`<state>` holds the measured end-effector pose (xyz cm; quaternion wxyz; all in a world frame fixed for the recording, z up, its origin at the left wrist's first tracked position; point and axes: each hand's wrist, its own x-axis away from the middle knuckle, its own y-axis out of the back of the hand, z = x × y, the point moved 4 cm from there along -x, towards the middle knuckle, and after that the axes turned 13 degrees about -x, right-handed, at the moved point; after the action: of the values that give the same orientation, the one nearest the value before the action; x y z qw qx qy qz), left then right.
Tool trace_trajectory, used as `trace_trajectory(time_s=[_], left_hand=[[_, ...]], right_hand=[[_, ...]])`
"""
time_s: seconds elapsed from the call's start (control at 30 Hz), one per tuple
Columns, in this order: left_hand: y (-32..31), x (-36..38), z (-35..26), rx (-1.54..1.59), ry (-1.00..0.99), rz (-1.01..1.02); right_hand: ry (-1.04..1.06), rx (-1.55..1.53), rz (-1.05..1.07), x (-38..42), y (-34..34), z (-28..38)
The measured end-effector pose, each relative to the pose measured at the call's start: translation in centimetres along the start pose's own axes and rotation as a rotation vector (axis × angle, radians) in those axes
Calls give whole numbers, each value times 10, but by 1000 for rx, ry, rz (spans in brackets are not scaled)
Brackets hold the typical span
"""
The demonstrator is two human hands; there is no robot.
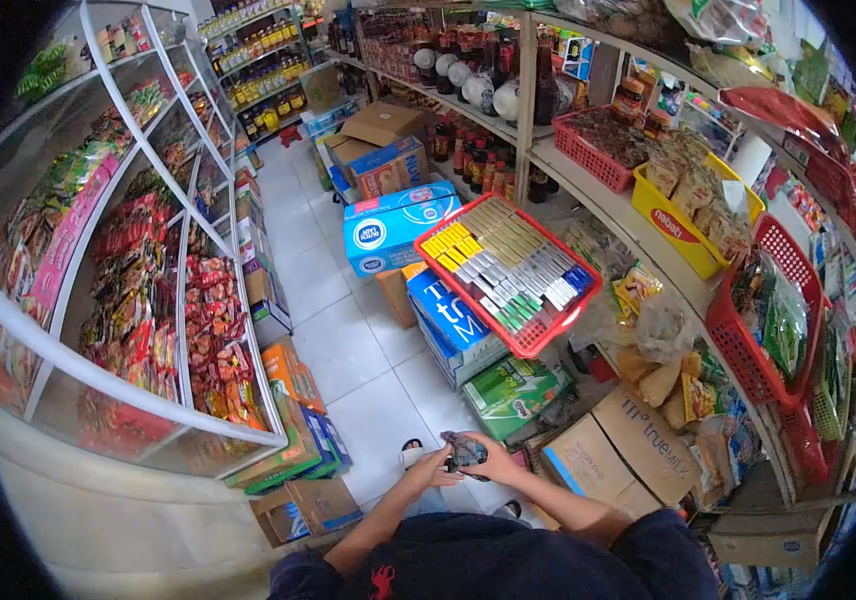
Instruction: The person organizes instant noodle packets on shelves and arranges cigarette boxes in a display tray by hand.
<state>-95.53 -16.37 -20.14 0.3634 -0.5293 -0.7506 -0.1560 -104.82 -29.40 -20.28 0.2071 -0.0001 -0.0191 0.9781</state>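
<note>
In front of my body, both hands are wrapped round a dark, crumpled grey-blue bundle (466,453). My left hand (431,468) closes on its left side, and my right hand (497,463) grips it from the right. Whether the bundle is cloth or a plastic bag I cannot tell. Ahead and to the right, a red plastic basket (548,338) holds rows of small boxes in yellow, gold, silver, green and blue. It rests tilted on stacked cartons, among them a blue carton (448,312). Just beyond my hands lies a green carton (518,393).
A glass-fronted case (158,410) full of packets runs along the left. Shelves on the right carry a yellow basket (663,222) and a red basket (760,330). A brown carton (598,470) stands by my right arm. The white tiled aisle (333,345) leads ahead between cartons.
</note>
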Motion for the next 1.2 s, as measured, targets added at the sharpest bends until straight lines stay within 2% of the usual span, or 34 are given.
trace_trajectory(time_s=[0.03, 0.1, 0.13, 0.17, 0.2, 0.23, 0.37, 0.43, 0.5, 0.57, 0.63, 0.7, 0.77, 0.87, 0.9, 0.93, 0.97, 1.0, 1.07, 1.13, 1.17, 1.2], left_hand=[[22, 7, -5, -6, -7, 7], [65, 27, -26, -63, -129, -68], [84, 40, -40, -9, -131, -168], [107, 39, -44, -18, -134, -160], [136, 37, -42, 7, -163, -245], [165, 37, -38, 30, -183, -329], [241, 35, -51, 20, -225, -433], [268, 23, -55, -1, -204, -408], [287, 11, -66, -57, -210, -416], [297, -5, -78, -79, -189, -405], [299, -27, -94, -111, -215, -356], [293, -46, -121, -160, -219, -327], [288, -70, -157, -213, -241, -306], [279, -109, -209, -293, -332, -233], [280, -124, -224, -302, -339, -230], [276, -137, -244, -329, -421, -196], [272, -150, -266, -359, -502, -156], [270, -164, -285, -373, -499, -144], [260, -181, -329, -595, -621, -123], [252, -215, -360, -668, -660, -119], [244, -231, -377, -681, -652, -95], [236, -244, -396, -747, -708, -139]], right_hand=[[36, 7, 92, -11, -8, 0], [-6, 48, 86, -38, -18, 6], [-124, 147, 47, -54, -20, -5], [-245, 245, 5, -68, -23, -2], [-450, 221, -16, -80, -22, -2], [-228, 167, -142, -93, -22, -16], [-247, 75, -474, -143, -6, -36], [-107, 218, -648, -159, 4, -8], [-178, 72, -688, -172, 11, 26], [-61, 259, -717, -183, 43, 14], [31, 198, -752, -190, 69, 37], [-119, 321, -855, -193, 109, 45], [-34, 363, -925, -202, 140, 63], [-166, 526, -992, -225, 193, 66], [-144, 716, -1038, -235, 215, 55], [-171, 705, -1074, -246, 226, 57], [-201, 691, -1114, -256, 236, 60], [-208, 684, -1130, -270, 245, 58], [-66, 809, -1297, -290, 255, 52], [-307, 618, -1309, -321, 249, 55], [-342, 675, -1276, -342, 243, 54], [-283, 597, -1193, -364, 231, 59]])
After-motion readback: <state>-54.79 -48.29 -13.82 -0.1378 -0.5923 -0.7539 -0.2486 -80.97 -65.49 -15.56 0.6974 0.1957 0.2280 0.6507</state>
